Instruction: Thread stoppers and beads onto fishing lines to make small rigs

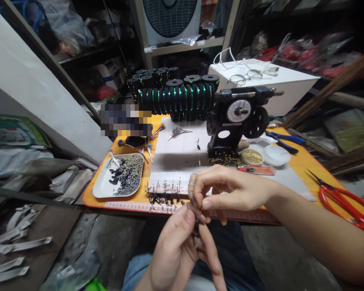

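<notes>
My left hand [182, 244] is in front of the orange table's near edge, palm up. Its thumb and fingers are closed on a small black piece [196, 227] with a thin part at its top end. Just above, my right hand [235, 190] pinches at the upper end of the same piece; the exact contact is hidden by the fingers. A ribbed beige sleeve [191, 186] covers one right finger. Several similar small black pieces with thin red-tipped stems [166, 198] lie in a row along the table edge, left of my hands.
A white tray [97, 192] of small black and grey parts stands left. Behind my hands is a black geared winder [227, 129] carrying dark foam spools [176, 99]. To the right are a dish of gold beads [252, 156], blue-handled pliers [286, 137] and red-handled scissors [339, 198].
</notes>
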Available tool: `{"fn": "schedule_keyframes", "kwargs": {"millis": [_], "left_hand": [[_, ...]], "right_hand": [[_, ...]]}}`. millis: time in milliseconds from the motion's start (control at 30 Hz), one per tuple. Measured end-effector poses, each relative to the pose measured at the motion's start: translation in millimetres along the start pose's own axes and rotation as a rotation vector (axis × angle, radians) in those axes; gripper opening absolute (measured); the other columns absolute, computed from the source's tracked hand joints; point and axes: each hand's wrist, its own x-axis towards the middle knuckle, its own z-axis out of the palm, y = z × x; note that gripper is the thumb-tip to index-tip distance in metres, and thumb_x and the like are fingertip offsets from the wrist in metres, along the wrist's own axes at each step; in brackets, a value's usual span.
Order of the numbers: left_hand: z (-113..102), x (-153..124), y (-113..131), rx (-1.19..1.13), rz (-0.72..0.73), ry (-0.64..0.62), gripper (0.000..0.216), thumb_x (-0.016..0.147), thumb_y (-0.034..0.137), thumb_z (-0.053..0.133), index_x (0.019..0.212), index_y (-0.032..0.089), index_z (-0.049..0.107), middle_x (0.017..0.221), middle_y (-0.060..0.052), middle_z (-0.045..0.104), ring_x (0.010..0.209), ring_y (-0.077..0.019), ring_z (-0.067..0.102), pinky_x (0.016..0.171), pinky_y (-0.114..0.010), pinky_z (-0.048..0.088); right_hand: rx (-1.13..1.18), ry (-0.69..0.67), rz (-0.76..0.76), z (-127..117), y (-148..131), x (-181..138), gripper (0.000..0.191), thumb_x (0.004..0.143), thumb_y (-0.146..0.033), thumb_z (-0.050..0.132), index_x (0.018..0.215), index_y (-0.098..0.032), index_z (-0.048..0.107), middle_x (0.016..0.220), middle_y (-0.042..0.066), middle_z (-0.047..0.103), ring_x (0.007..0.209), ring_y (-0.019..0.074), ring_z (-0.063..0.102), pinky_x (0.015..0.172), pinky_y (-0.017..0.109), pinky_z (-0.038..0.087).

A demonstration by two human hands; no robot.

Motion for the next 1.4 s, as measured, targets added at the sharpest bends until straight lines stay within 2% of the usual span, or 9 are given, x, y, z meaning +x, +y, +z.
{"fn": "schedule_keyframes", "kwargs": {"millis": [167, 300, 567, 733, 967, 1100, 1200, 1333, 1400], "left_hand": [[-19, -7, -10, 0.027, 0.049, -0.096, 0.042, 0.105, 0.033, 0.019, 0.100, 0.012, 0.055, 0.078, -0.013, 0.078, 0.059, -0.0165, 0.075, 0.049, -0.019, 0.056], [-30, -14, -17, 0.073, 0.071, -0.073, 0.038, 0.104, 0.035, 0.023, 0.093, 0.014, 0.054, 0.077, -0.013, 0.078, 0.057, -0.0170, 0.074, 0.046, -0.017, 0.052], [-6, -25, 2, 0.467, 0.092, 0.209, 0.037, 0.095, 0.039, 0.051, 0.071, 0.013, 0.061, 0.094, -0.015, 0.076, 0.079, -0.0205, 0.071, 0.073, -0.031, 0.056], [-2, -29, 1, 0.472, 0.167, 0.240, 0.039, 0.091, 0.040, 0.055, 0.065, 0.014, 0.065, 0.100, -0.018, 0.075, 0.109, -0.0315, 0.062, 0.090, -0.041, 0.050], [1, -32, 0, 0.441, 0.145, 0.261, 0.039, 0.091, 0.039, 0.055, 0.062, 0.015, 0.067, 0.101, -0.016, 0.075, 0.108, -0.0302, 0.062, 0.097, -0.038, 0.044], [-6, -31, 0, 0.555, 0.164, 0.230, 0.043, 0.094, 0.041, 0.049, 0.066, 0.016, 0.070, 0.100, -0.014, 0.075, 0.101, -0.0280, 0.064, 0.092, -0.036, 0.046], [-8, -28, 8, 0.933, 0.211, 0.255, 0.033, 0.095, 0.036, 0.050, 0.084, 0.017, 0.075, 0.093, -0.012, 0.075, 0.089, -0.0256, 0.065, 0.083, -0.032, 0.046], [9, -10, 27, 1.237, 0.464, 0.454, 0.024, 0.092, 0.025, 0.056, 0.109, 0.023, 0.072, 0.095, -0.008, 0.071, 0.090, -0.0227, 0.061, 0.085, -0.029, 0.042], [22, 8, 36, 1.268, 0.517, 0.396, 0.026, 0.092, 0.024, 0.056, 0.115, 0.024, 0.069, 0.106, -0.008, 0.066, 0.099, -0.0225, 0.058, 0.089, -0.029, 0.041]], "right_hand": [[0.022, 0.030, 0.025, -1, -2, -1, 0.019, 0.090, -0.029, 0.062, 0.089, -0.011, 0.059, 0.087, 0.006, 0.058, 0.074, 0.0141, 0.066, 0.048, 0.019, 0.058], [0.083, 0.032, 0.052, 1, 0, 0, 0.019, 0.089, -0.030, 0.064, 0.086, -0.012, 0.059, 0.086, 0.006, 0.058, 0.075, 0.0142, 0.066, 0.049, 0.019, 0.058], [0.089, 0.008, 0.045, -2, 3, 0, 0.018, 0.091, -0.029, 0.062, 0.086, -0.012, 0.058, 0.081, 0.006, 0.061, 0.075, 0.0140, 0.067, 0.055, 0.022, 0.060], [-0.016, 0.008, -0.025, -2, 4, 1, 0.016, 0.091, -0.026, 0.061, 0.085, -0.011, 0.060, 0.080, 0.005, 0.063, 0.071, 0.0111, 0.067, 0.059, 0.019, 0.057], [0.011, -0.012, -0.046, -1, 8, 1, 0.017, 0.091, -0.027, 0.061, 0.085, -0.011, 0.058, 0.080, 0.006, 0.064, 0.072, 0.0129, 0.069, 0.059, 0.020, 0.056], [0.010, -0.019, -0.038, -2, 6, 0, 0.017, 0.091, -0.027, 0.061, 0.086, -0.012, 0.058, 0.080, 0.006, 0.063, 0.074, 0.0140, 0.069, 0.060, 0.022, 0.058], [-0.067, -0.036, -0.029, -4, -3, -1, 0.018, 0.092, -0.029, 0.058, 0.087, -0.012, 0.058, 0.085, 0.007, 0.063, 0.072, 0.0126, 0.065, 0.055, 0.022, 0.057], [-0.457, -0.004, -0.008, -2, -16, -6, 0.012, 0.092, -0.024, 0.057, 0.088, -0.013, 0.061, 0.083, 0.004, 0.065, 0.067, 0.0102, 0.058, 0.058, 0.021, 0.049], [-0.639, 0.073, 0.020, 2, -19, -8, 0.009, 0.090, -0.021, 0.057, 0.088, -0.013, 0.062, 0.080, 0.003, 0.065, 0.067, 0.0106, 0.057, 0.059, 0.020, 0.045]]}}
